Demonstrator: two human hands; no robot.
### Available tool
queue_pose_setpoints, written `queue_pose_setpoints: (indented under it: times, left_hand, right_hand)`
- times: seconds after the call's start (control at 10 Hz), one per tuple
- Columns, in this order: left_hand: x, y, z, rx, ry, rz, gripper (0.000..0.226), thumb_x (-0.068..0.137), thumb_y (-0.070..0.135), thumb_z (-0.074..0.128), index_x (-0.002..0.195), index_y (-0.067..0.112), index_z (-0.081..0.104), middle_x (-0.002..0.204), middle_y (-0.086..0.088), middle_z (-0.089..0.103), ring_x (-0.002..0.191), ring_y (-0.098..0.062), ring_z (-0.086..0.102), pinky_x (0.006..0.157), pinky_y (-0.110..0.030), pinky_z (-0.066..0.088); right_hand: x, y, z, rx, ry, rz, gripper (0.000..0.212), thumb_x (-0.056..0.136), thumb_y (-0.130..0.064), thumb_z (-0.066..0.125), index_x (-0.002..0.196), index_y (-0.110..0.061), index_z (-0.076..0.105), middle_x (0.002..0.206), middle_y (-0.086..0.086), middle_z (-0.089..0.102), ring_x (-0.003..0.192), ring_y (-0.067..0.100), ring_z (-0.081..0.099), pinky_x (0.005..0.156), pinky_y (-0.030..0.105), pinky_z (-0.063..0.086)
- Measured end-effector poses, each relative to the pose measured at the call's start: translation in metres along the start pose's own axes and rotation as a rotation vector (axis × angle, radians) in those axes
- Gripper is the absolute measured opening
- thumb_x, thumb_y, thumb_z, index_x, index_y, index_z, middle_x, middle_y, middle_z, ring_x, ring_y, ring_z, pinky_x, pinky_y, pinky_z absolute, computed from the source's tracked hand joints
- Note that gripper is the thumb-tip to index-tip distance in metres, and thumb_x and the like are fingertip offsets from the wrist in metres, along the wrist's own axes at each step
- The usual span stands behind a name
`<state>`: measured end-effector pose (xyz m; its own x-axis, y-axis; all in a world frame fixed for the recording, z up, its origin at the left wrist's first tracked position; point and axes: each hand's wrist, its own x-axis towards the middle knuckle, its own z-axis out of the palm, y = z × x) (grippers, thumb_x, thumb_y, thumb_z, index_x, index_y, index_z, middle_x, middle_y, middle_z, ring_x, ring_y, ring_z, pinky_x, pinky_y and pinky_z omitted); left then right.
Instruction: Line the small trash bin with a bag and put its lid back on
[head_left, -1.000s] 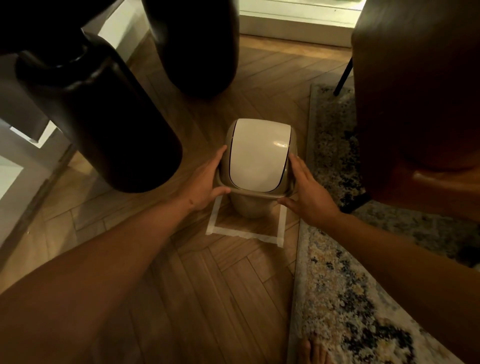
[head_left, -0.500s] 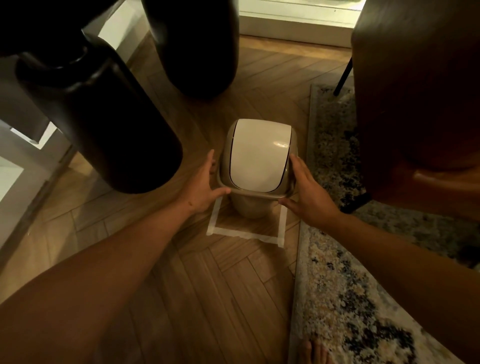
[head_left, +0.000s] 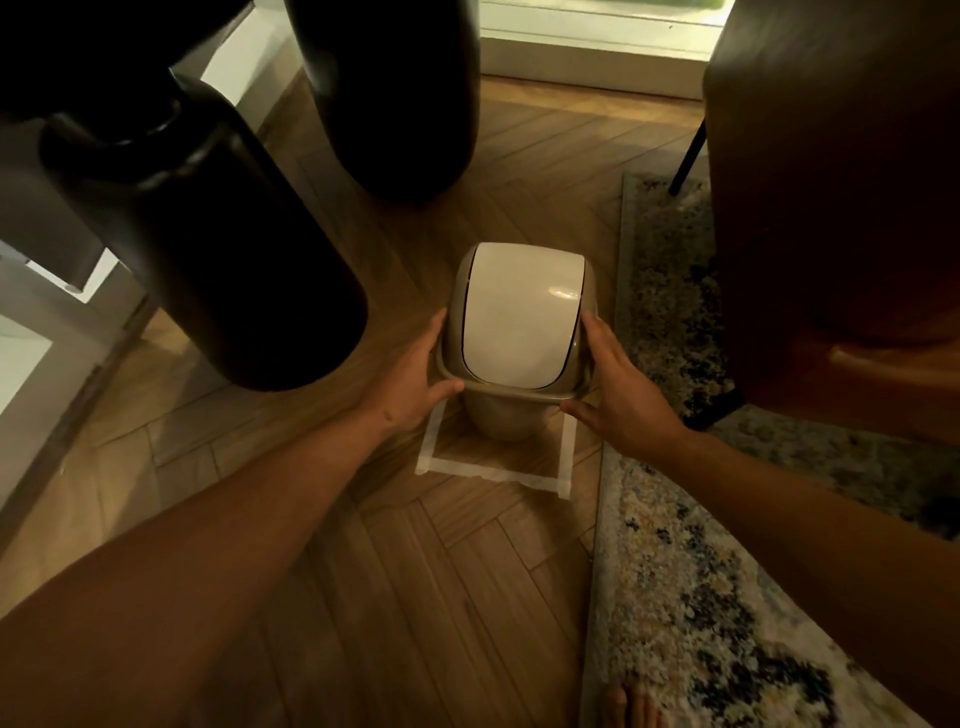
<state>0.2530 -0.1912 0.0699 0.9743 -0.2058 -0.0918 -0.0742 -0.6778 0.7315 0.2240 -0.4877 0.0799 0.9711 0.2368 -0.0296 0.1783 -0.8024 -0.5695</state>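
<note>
- Left hand (head_left: 410, 387) and right hand (head_left: 621, 395) clamp the lid (head_left: 519, 317) from either side.
- Between them, the bin (head_left: 506, 418) stands on the floor.
- No bag visible; lining apparently not started.

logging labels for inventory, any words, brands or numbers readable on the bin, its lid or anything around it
None can be read.
The trash bin and its lid show plain surfaces with no print.
The tape outline on the floor is blank.
The dark containers are too shadowed to tell.
</note>
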Motion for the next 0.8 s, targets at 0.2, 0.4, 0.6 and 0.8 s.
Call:
queue_pose_setpoints:
  times: [0.2,0.4,0.6,0.8]
  left_hand:
    - [-0.0019,0.0001,0.0011,0.032,-0.009,0.008,0.105,0.085,0.027,0.077,0.158,0.036,0.002,0.164,0.001,0.023,0.147,-0.016,0.024,0.116,-0.032,0.023]
    - [-0.0033,0.0021,-0.0011,0.035,-0.005,-0.010,0.104,0.086,0.027,0.076,0.158,0.037,0.003,0.163,0.002,0.025,0.146,-0.015,0.025,0.109,-0.026,0.020]
    - [-0.0056,0.0052,-0.0017,0.062,-0.006,0.006,0.102,0.087,0.030,0.075,0.159,0.035,0.002,0.163,0.000,0.026,0.146,-0.016,0.026,0.110,-0.026,0.021]
    - [-0.0105,0.0029,-0.0045,0.019,0.001,0.009,0.103,0.088,0.036,0.073,0.159,0.032,-0.001,0.166,0.001,0.016,0.148,-0.013,0.018,0.116,-0.031,0.021]
  right_hand:
    - [0.0002,0.0005,-0.0002,0.008,0.001,-0.008,0.126,0.082,-0.031,0.086,0.165,-0.039,-0.008,0.177,-0.002,0.005,0.157,0.028,0.029,0.114,0.059,0.044]
    - [0.0004,-0.0016,-0.0018,0.026,-0.002,-0.023,0.125,0.082,-0.028,0.087,0.166,-0.036,-0.006,0.176,-0.001,0.007,0.154,0.029,0.034,0.113,0.058,0.046]
    - [0.0010,0.0005,-0.0008,-0.002,-0.006,-0.021,0.127,0.082,-0.029,0.087,0.166,-0.034,-0.007,0.176,0.002,0.006,0.156,0.032,0.030,0.115,0.059,0.043]
    - [0.0025,0.0033,-0.0005,-0.012,0.019,0.001,0.126,0.082,-0.044,0.084,0.165,-0.038,-0.011,0.176,0.006,0.005,0.160,0.029,0.015,0.120,0.059,0.034]
